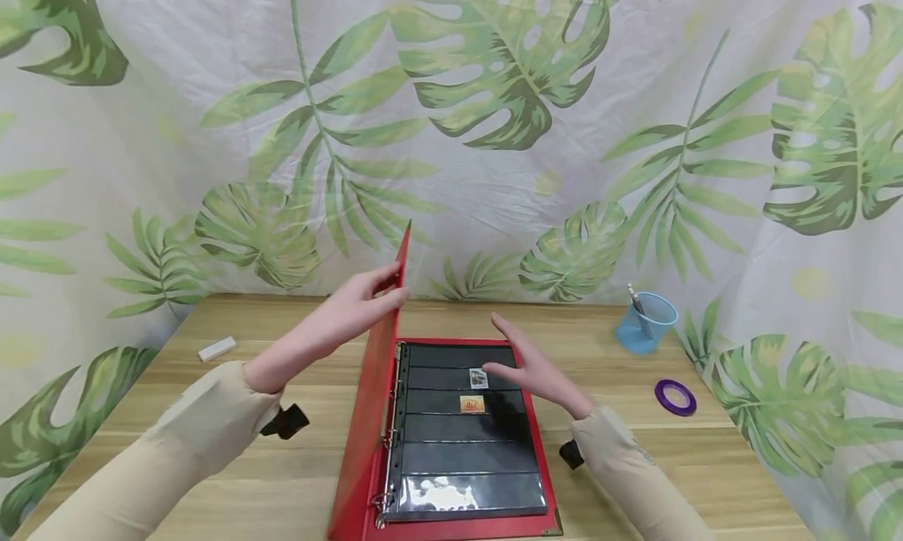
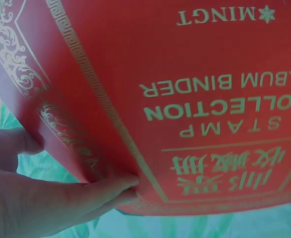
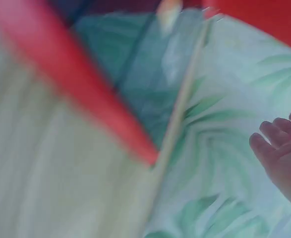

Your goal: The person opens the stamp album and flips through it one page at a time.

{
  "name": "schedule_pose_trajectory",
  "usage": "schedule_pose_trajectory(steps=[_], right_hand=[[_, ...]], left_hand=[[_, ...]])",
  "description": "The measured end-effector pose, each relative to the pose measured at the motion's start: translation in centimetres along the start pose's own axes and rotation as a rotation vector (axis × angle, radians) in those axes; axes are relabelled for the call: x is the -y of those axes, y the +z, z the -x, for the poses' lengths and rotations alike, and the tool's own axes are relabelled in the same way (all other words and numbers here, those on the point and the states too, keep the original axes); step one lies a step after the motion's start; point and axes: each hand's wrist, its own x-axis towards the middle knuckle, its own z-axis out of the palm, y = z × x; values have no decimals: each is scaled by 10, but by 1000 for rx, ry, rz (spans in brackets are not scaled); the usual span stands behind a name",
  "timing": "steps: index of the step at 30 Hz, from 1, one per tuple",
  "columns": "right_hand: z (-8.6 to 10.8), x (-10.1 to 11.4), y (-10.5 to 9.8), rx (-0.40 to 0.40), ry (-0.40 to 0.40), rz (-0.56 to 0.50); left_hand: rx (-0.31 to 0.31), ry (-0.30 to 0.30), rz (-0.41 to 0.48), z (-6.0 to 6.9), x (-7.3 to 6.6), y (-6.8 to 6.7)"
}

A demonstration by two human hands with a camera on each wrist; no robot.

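Stamp album binder (image 1: pixel 466 528) lies on the bench (image 1: pixel 296 486), mid-front, opened, metal rings (image 1: pixel 387 441) along its left side. Red cover (image 1: pixel 374 392) stands near upright at that side, outer face printed in gold, "STAMP COLLECTION ALBUM BINDER". Of the hands, left hand (image 1: pixel 360 298) pinches the cover's edge near the far end, thumb and fingers closed on it. Right hand (image 1: pixel 539 372) is wide, thumb apart from fingers, holding nothing, over the right side of the black page (image 1: pixel 458 455); can't tell how much gap underneath. Page is split into horizontal strips; grey-white stamp (image 1: pixel 479 379) in the second from the far end, orange stamp (image 1: pixel 472 404) in the third. In the way: right hand hides part of the page's upper right, thumb tip right by the grey-white stamp; raised cover blocks the bench just behind it. Glare on the nearest strip. Further out: white bar (image 1: pixel 217 349) far left, well apart from the binder; right side has a blue mesh cup (image 1: pixel 635 335) with a pen (image 1: pixel 636 299) leaning in it, purple-rimmed roll (image 1: pixel 659 396) nearer, both off the binder. Leaf-print cloth (image 1: pixel 494 212) hangs behind the bench. Right wrist view is blurred.
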Motion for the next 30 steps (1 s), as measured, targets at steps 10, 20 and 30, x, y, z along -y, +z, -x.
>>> schedule_pose_trajectory(steps=[10, 20, 30], right_hand=[[10, -43, 1, 174, 49, 256], [10, -53, 9, 284, 65, 331], [11, -55, 11, 327, 113, 340]], left_hand=[[-14, -4, 34, 47, 20, -56], [-54, -105, -38, 84, 64, -110], [-17, -170, -149, 107, 102, -142]])
